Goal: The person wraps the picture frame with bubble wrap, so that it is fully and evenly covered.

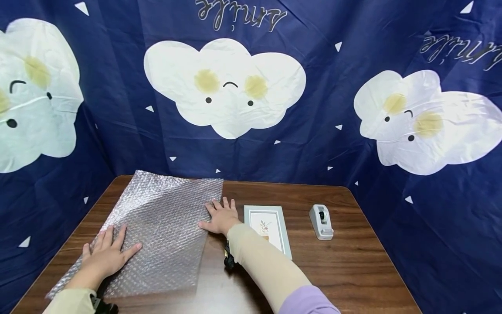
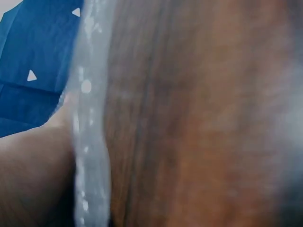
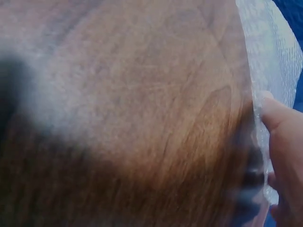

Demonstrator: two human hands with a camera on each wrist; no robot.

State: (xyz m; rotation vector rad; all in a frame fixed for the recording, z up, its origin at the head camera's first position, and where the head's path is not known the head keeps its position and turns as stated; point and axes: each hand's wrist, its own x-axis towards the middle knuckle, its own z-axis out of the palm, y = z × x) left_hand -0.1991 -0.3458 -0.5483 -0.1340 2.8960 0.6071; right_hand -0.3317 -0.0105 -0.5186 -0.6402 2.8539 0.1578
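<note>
A large sheet of clear bubble wrap (image 1: 168,218) lies spread over the left half of the wooden table. On its left side rests my left hand (image 1: 105,255), palm down with the fingers spread. My right hand (image 1: 222,218) lies flat at the sheet's right edge, fingers fanned out and straight. In the left wrist view the edge of the bubble wrap (image 2: 92,118) runs upright past the hand, partly blurred. The right wrist view shows my right thumb (image 3: 279,118) against the edge of the bubble wrap (image 3: 258,52).
Just right of my right forearm is a picture frame (image 1: 285,233) with a pale border, partly covered by the sleeve. Farther right stands a white tape dispenser (image 1: 322,222). A dark blue curtain (image 1: 243,161) with cloud prints hangs around the wooden table (image 1: 345,270).
</note>
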